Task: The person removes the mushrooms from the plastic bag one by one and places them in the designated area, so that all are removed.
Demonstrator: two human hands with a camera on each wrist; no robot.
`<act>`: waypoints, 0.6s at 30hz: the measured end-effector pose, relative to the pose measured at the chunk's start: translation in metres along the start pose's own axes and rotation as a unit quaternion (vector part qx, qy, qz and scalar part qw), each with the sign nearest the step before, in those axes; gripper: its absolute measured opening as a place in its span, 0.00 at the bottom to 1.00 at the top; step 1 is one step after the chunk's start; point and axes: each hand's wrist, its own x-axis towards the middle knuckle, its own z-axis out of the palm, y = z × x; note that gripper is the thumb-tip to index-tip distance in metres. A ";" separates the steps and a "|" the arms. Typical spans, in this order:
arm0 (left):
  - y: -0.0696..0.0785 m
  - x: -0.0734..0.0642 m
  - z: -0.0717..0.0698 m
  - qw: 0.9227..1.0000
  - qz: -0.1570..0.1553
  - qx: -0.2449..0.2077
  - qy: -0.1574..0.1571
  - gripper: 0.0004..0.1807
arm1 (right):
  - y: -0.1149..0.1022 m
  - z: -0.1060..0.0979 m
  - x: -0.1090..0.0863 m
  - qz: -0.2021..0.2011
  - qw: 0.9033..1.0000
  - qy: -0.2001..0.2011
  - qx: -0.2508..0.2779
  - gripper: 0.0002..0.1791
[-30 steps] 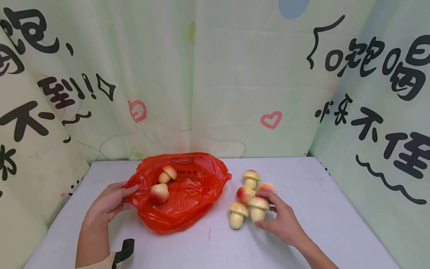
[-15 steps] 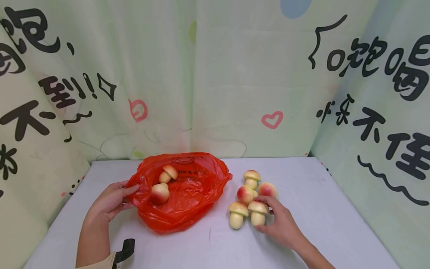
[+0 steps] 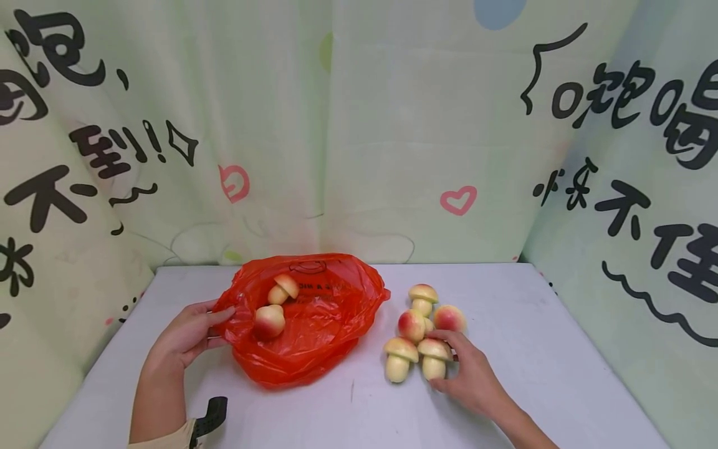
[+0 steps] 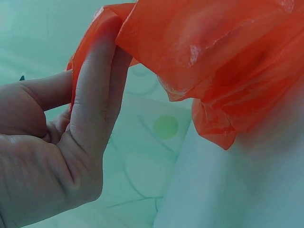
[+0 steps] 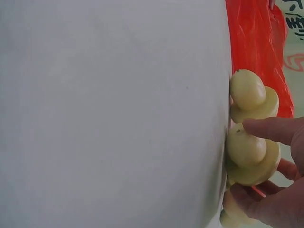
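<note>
My left hand pinches the left edge of a red plastic bag, thumb on the inner side; the left wrist view shows the film draped over the fingers. Inside the bag lie two toy mushrooms, a tan-capped one and one with a reddish cap. Right of the bag, my right hand grips an upright toy mushroom on the table. Its thumb meets the stem, as the right wrist view shows, and its fingers reach round the cap.
Beside the gripped mushroom stands another pale mushroom. Behind are two red-capped mushrooms, one left and one right, and a tan-capped one farther back. A printed curtain rises behind the white table.
The right hand has settled slightly lower with the mushroom, uncovering more of the red cap behind it. The left hand still holds the bag's edge, and the head view has shifted slightly.
</note>
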 end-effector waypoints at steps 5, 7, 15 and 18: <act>0.001 -0.001 0.001 1.000 0.000 0.002 -0.002 0.37 | 0.000 0.000 0.000 0.000 1.000 -0.003 -0.003 0.42; 0.002 -0.001 0.001 1.000 0.000 0.003 -0.002 0.37 | 0.000 0.000 0.000 -0.002 1.000 -0.003 -0.006 0.42; 0.002 -0.001 0.000 1.000 0.003 0.002 -0.005 0.37 | 0.000 0.000 0.000 -0.005 1.000 -0.007 -0.027 0.44; 0.002 -0.001 0.000 1.000 0.004 0.001 -0.004 0.37 | -0.001 -0.001 -0.001 -0.014 1.000 0.000 -0.028 0.45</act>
